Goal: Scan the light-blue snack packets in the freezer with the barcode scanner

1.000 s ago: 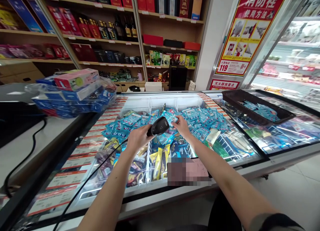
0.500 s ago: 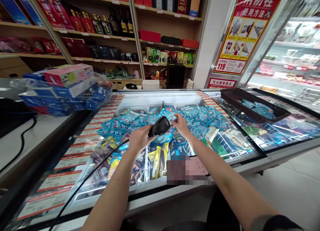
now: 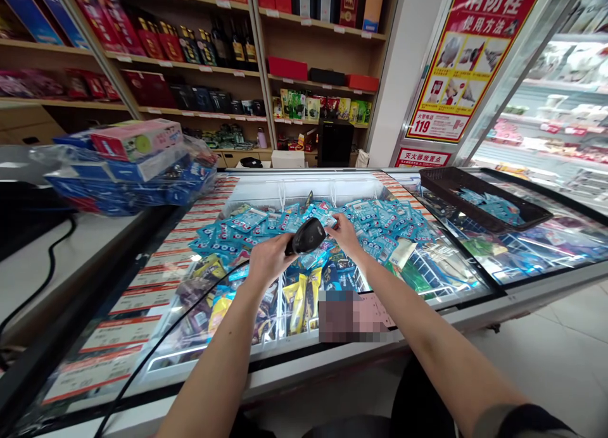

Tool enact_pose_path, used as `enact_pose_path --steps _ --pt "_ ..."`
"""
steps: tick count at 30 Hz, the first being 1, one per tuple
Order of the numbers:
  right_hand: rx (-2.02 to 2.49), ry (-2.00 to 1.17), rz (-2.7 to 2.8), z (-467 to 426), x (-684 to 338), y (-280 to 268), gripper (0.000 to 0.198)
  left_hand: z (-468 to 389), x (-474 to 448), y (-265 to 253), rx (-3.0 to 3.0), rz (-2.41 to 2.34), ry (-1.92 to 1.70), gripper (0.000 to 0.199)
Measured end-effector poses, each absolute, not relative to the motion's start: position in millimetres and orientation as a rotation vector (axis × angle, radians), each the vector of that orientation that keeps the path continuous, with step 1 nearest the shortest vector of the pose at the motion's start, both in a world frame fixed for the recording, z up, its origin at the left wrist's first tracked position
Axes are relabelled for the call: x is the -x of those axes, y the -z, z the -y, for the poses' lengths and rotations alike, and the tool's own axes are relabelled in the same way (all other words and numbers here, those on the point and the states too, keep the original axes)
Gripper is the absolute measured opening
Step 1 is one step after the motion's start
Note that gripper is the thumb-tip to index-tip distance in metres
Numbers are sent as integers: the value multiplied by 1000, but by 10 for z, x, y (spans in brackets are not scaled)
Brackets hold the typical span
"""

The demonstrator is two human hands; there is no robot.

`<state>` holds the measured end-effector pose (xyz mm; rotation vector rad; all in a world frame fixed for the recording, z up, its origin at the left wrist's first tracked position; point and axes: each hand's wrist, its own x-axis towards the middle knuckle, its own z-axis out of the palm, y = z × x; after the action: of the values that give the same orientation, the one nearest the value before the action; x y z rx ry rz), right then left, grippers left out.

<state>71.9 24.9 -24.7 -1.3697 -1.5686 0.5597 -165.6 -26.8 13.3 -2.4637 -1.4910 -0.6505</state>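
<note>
My left hand (image 3: 269, 259) is wrapped round a black barcode scanner (image 3: 308, 237), whose cable trails down to the lower left. The scanner's head points right, toward a blue packet (image 3: 327, 218) that my right hand (image 3: 342, 233) pinches at its edge. Both hands are over the chest freezer's glass top. Many similar blue packets (image 3: 247, 221) are spread in a wide heap around and beyond my hands. Below them show yellow packets (image 3: 297, 305) in wire baskets.
A dark tray (image 3: 510, 226) with some blue packets rests on the freezer's right side. Plastic-wrapped boxes (image 3: 137, 172) are stacked on the left counter. A pinkish flat item (image 3: 373, 311), partly blurred, lies at the front edge. Shelves of bottles and boxes stand behind.
The view has shifted very slightly. My hands, the scanner and the pinched packet keep nearly the same positions.
</note>
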Motion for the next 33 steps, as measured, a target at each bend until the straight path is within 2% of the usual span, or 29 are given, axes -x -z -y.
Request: enact_pose_path --steps 15,22,28,33 --pt "1414 -511 1585 -231 -710 199 38 273 1640 -118 2494 1463 614 37" --pt "1220 -639 1517 -171 -692 208 55 252 1713 -114 2454 1475 630 37" --pt "1390 -388 1591 -188 -717 174 37 220 1819 -109 2412 1515 634 38" --pt "1617 -54 1644 -353 -800 56 35 213 1908 -97 2369 1558 618 38"
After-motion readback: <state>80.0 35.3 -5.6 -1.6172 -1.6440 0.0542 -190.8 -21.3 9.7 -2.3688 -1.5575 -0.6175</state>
